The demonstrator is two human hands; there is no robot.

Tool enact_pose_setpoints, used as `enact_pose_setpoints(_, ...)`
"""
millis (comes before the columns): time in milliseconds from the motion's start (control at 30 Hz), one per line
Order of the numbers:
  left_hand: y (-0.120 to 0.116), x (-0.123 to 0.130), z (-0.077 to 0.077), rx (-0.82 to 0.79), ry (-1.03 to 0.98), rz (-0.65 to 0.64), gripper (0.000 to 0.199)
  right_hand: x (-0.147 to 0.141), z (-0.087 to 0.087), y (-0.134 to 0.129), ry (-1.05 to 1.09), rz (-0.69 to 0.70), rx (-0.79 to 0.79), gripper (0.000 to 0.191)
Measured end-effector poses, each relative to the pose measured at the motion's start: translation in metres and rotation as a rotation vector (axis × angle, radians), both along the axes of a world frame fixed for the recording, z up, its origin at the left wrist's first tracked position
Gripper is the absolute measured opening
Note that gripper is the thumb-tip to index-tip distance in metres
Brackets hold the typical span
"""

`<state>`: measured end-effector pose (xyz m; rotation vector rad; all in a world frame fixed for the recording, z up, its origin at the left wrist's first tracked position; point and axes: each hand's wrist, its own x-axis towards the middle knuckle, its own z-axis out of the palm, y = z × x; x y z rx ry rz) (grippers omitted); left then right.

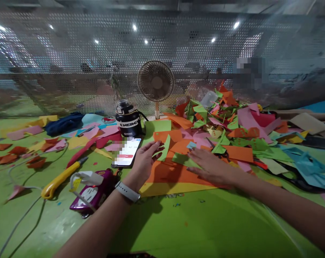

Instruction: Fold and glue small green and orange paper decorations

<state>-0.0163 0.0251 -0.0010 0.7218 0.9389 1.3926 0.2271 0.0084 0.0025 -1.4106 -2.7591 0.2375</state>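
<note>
Lying at 9 o'clock from the orange sheet point(162, 175), a yellow-handled tool point(61, 179) is seen on the green desk point(200, 225), its dark tip aimed between 1 and 2 o'clock. Nearer the sheet, a purple box point(102, 191) is set, then a phone point(130, 152) at 10 and a black bottle point(128, 123) between 10 and 11. The left hand point(145, 157) is placed at 10 o'clock, fingers bent; a raised piece of green paper point(166, 150) is met by its fingertips, but whether the grip is pinched on it cannot be told. By judgement, loose paper is being handled over the sheet; for the next move, a light fingertip hold on the thin edge would be called for. The raised piece is tilted, its long axis directed from about 7 to 1 o'clock, upper end toward 1. Farther right, a flat green piece point(182, 159) is laid over orange paper, its long axis from 10 to 4. It is partly covered by the right hand point(209, 165), whose grip is spread, with nothing seen pinched. Between 1 and 2, coloured scraps point(218, 125) are heaped.
</note>
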Motion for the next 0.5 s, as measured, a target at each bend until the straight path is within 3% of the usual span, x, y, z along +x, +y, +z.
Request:
enact_pose_setpoints(100,-0.001,0.0,0.001,-0.004,0.017,0.003,0.025,0.015,0.001,0.018,-0.064,-0.077,0.132,0.075)
enact_pose_setpoints(233,-0.001,0.0,0.002,-0.003,0.022,0.003,0.025,0.028,0.0,0.033,-0.128,-0.154,0.148,0.073)
enact_pose_setpoints(500,-0.002,0.0,0.002,-0.044,-0.003,0.01,0.024,0.008,-0.006,0.041,-0.167,-0.156,0.135,0.071)
